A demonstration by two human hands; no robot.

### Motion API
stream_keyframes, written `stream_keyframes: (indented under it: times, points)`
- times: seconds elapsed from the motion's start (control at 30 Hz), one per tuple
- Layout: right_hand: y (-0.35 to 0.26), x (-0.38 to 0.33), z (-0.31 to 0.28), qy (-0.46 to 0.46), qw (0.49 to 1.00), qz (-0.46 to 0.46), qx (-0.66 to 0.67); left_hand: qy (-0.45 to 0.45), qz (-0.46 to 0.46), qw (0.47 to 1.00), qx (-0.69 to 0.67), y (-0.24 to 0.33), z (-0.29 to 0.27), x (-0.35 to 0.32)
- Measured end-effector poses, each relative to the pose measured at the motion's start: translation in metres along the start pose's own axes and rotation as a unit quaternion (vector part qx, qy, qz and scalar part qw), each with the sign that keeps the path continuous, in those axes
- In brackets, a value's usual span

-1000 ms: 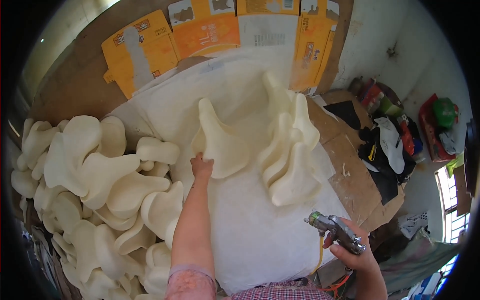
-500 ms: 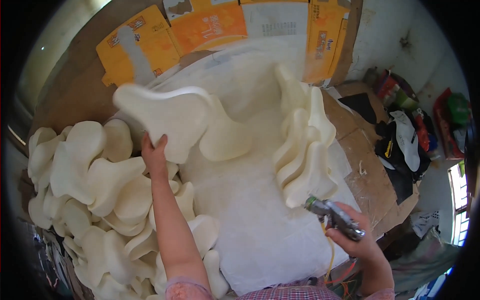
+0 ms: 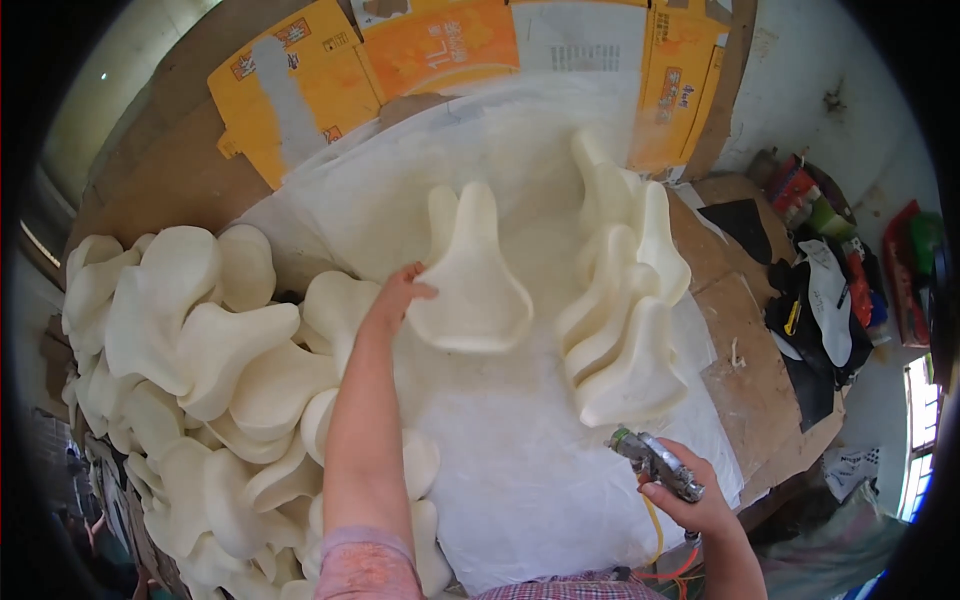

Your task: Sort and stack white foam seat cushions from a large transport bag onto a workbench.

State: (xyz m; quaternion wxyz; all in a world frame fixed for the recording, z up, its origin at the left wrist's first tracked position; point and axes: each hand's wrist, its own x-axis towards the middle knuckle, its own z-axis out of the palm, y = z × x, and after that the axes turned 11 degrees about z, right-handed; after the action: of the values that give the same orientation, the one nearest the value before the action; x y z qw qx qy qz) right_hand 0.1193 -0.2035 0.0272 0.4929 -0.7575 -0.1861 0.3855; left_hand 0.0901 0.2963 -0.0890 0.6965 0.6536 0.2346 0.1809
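Note:
A cream foam bicycle saddle [image 3: 475, 290] is at the middle of the white covered work surface, its narrow nose pointing away. My left hand [image 3: 400, 296] grips its wide end by the left edge. Part of another saddle's narrow nose [image 3: 441, 215] shows behind it. My right hand [image 3: 705, 495] is wrapped round a metal spray gun [image 3: 657, 464] with a green ring near its tip. The gun points up and left, just below the nearest of several saddles [image 3: 635, 370] that lean on one another in a row at the right.
A big heap of similar foam saddles [image 3: 235, 400] fills the left side. Yellow and orange cardboard [image 3: 440, 45] stands along the back. Brown cardboard [image 3: 735, 320] lies at the right, with black and white scraps [image 3: 820, 300] beyond it. A yellow hose [image 3: 655, 530] hangs below the gun.
My left hand has moved right and turned the saddle from lying sideways to nose pointing away. My right hand and the spray gun have shifted only slightly, tip down.

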Motion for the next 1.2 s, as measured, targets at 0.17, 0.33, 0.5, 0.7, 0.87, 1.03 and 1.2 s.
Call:
stream_keyframes:
  times: [0.17,0.33,0.5,0.7,0.87,1.03,1.2]
  points:
    - [0.005,0.008,0.006,-0.031,0.999,-0.005,-0.006,0.069,0.084,0.981,0.162,-0.028,0.015,0.010]
    - [0.005,0.011,0.019,-0.037,0.999,0.010,-0.013,0.007,0.067,0.964,0.257,-0.024,0.004,0.002]
    - [0.009,0.021,0.022,-0.046,0.999,0.003,-0.025,0.096,0.360,0.854,0.362,0.066,0.016,-0.080]
    - [0.007,0.031,0.037,-0.092,0.995,-0.025,-0.032,0.403,0.452,0.796,0.017,0.242,-0.106,-0.133]
    - [0.013,0.027,0.037,-0.080,0.996,-0.024,-0.024,0.102,0.071,0.764,0.633,0.080,-0.049,-0.104]
    - [0.025,0.012,0.040,-0.080,0.995,-0.052,-0.008,0.074,-0.012,0.686,0.724,0.002,-0.045,-0.131]
    - [0.021,-0.009,0.053,-0.070,0.995,0.002,0.069,-0.007,0.138,0.865,0.482,0.123,-0.022,-0.180]
